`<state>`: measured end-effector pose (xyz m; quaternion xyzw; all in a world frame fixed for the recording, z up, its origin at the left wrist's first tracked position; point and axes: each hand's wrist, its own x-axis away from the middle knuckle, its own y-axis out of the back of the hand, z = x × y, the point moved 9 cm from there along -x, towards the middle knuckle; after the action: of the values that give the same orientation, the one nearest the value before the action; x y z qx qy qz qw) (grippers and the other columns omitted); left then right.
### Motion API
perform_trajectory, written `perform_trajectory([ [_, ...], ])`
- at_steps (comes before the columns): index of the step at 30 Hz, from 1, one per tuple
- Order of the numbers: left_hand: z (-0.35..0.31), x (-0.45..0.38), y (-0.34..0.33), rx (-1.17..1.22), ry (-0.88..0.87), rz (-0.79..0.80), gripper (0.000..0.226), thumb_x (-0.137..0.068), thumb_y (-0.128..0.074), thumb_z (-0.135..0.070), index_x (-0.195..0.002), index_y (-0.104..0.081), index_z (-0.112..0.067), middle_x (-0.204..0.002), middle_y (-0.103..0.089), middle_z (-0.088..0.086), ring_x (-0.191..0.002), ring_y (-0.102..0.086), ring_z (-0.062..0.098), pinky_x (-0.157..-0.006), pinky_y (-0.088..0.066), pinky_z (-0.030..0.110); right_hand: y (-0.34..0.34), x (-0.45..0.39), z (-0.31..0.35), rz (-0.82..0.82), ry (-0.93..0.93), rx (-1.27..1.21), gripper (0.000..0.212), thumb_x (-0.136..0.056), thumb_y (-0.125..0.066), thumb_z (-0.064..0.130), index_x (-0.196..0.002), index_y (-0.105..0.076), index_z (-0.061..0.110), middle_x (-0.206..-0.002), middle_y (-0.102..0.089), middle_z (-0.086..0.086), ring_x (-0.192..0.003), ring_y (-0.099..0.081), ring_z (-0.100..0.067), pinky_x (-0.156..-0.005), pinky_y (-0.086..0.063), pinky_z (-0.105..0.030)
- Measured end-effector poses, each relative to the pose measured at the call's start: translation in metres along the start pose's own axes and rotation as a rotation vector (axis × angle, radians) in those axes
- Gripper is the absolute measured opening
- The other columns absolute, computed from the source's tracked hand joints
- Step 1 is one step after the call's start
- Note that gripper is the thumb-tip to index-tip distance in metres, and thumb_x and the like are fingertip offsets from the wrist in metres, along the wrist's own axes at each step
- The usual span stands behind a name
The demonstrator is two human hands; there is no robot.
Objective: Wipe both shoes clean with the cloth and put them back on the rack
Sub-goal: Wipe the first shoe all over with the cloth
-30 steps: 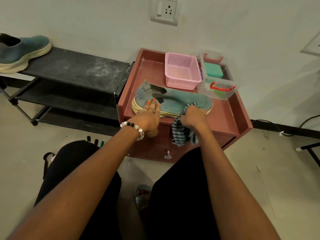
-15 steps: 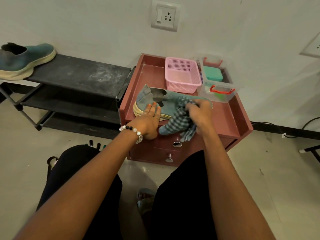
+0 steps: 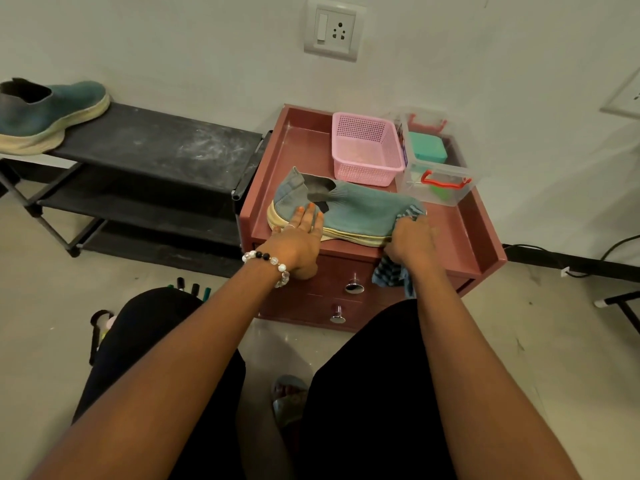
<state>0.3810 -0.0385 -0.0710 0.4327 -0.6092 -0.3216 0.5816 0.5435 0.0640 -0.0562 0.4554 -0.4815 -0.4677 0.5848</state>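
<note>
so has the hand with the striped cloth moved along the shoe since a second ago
Yes: the right hand with the striped cloth went toward the pink basket, then back to the shoe's toe.

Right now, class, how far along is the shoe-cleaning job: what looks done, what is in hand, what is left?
Done: one shoe sits on the rack; whether it was wiped cannot be told. In hand: the left hand steadies the other shoe on the cabinet while the right hand rubs its toe with the cloth. Left: finish wiping, then rack it.

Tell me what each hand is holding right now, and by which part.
Right hand grips the striped cloth bunched at the shoe's toe. Left hand holds nothing; its straight fingers press the heel side.
</note>
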Motion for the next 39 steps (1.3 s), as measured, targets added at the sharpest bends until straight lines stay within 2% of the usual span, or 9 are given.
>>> perform_trajectory([
  [9, -0.001, -0.001, -0.002, 0.002, 0.001, 0.027, 0.094, -0.088, -0.051, -0.012, -0.147, 0.024, -0.006, -0.153, 0.032, 0.011, -0.143, 0.026, 0.028, -0.119, -0.007, 0.049, -0.001, 0.034, 0.071, -0.085, 0.196, 0.036, 0.008, -0.088, -0.052, 0.010, -0.090, -0.060, 0.012, -0.100, -0.066, -0.014, -0.106, -0.054, -0.033, -0.097, -0.029, -0.039],
  [13, -0.003, 0.001, 0.000, -0.024, 0.004, 0.042, 0.095, -0.089, -0.051, -0.013, -0.146, 0.025, -0.004, -0.153, 0.032, 0.013, -0.143, 0.026, 0.029, -0.120, -0.003, 0.046, 0.007, 0.052, 0.095, -0.105, 0.351, -0.026, 0.023, -0.087, -0.056, 0.013, -0.068, -0.044, 0.012, -0.095, -0.065, -0.011, -0.093, -0.056, -0.032, -0.098, -0.026, -0.036],
  [15, -0.004, 0.003, 0.001, -0.039, 0.005, 0.042, 0.095, -0.089, -0.051, -0.013, -0.146, 0.025, -0.003, -0.153, 0.032, 0.013, -0.143, 0.026, 0.029, -0.120, 0.001, 0.043, 0.003, 0.050, 0.096, -0.062, 0.417, -0.184, 0.008, -0.083, -0.055, 0.007, -0.087, -0.062, 0.007, -0.093, -0.065, -0.014, -0.088, -0.046, -0.030, -0.089, -0.028, -0.034],
  [17, -0.004, 0.003, 0.002, -0.028, 0.003, 0.047, 0.095, -0.089, -0.051, -0.013, -0.146, 0.025, -0.004, -0.153, 0.033, 0.012, -0.143, 0.026, 0.028, -0.120, 0.000, 0.044, 0.001, 0.047, 0.092, -0.030, 0.474, -0.278, 0.036, -0.079, -0.053, 0.000, -0.110, -0.066, 0.013, -0.102, -0.067, -0.014, -0.099, -0.046, -0.030, -0.085, -0.029, -0.029],
  [21, -0.001, 0.002, 0.000, -0.027, 0.024, 0.012, 0.091, -0.089, -0.046, -0.007, -0.147, 0.024, -0.008, -0.154, 0.032, 0.006, -0.144, 0.024, 0.023, -0.119, -0.008, 0.050, 0.000, 0.043, 0.084, 0.011, 0.602, -0.153, 0.069, -0.073, -0.049, -0.012, -0.136, -0.051, 0.016, -0.141, -0.049, -0.004, -0.131, -0.043, -0.027, -0.112, -0.028, -0.029],
  [26, 0.001, 0.001, 0.001, -0.009, 0.044, -0.029, 0.091, -0.089, -0.045, -0.002, -0.148, 0.023, -0.012, -0.155, 0.032, 0.002, -0.144, 0.023, 0.020, -0.119, -0.006, 0.050, 0.003, 0.014, 0.033, 0.028, 0.420, 0.025, 0.055, -0.088, -0.048, 0.001, -0.136, -0.051, 0.029, -0.135, -0.054, -0.009, -0.126, -0.045, -0.032, -0.107, -0.037, -0.040],
  [30, 0.002, -0.001, 0.003, 0.002, 0.038, -0.020, 0.089, -0.089, -0.044, -0.002, -0.148, 0.023, -0.010, -0.155, 0.031, 0.004, -0.144, 0.023, 0.021, -0.119, -0.005, 0.048, 0.017, -0.003, -0.013, -0.112, 0.203, 0.051, 0.037, -0.098, -0.037, 0.023, -0.131, -0.054, 0.026, -0.133, -0.052, -0.007, -0.123, -0.043, -0.025, -0.098, -0.028, -0.024],
  [34, 0.000, 0.000, 0.003, 0.000, 0.021, 0.005, 0.088, -0.091, -0.044, -0.006, -0.148, 0.023, -0.008, -0.155, 0.031, 0.007, -0.144, 0.023, 0.024, -0.120, -0.006, 0.047, 0.030, 0.006, -0.005, -0.212, 0.054, 0.084, 0.034, -0.098, -0.038, 0.012, -0.127, -0.056, 0.011, -0.134, -0.048, -0.016, -0.126, -0.040, -0.032, -0.104, -0.031, -0.046],
  [39, -0.002, 0.003, 0.006, 0.013, -0.004, 0.055, 0.088, -0.093, -0.046, -0.011, -0.148, 0.023, -0.005, -0.155, 0.030, 0.010, -0.144, 0.024, 0.027, -0.118, 0.001, 0.041, 0.015, 0.026, 0.041, -0.147, 0.168, 0.056, 0.026, -0.091, -0.045, 0.001, -0.113, -0.059, 0.001, -0.116, -0.061, -0.019, -0.113, -0.053, -0.035, -0.091, -0.041, -0.035],
])
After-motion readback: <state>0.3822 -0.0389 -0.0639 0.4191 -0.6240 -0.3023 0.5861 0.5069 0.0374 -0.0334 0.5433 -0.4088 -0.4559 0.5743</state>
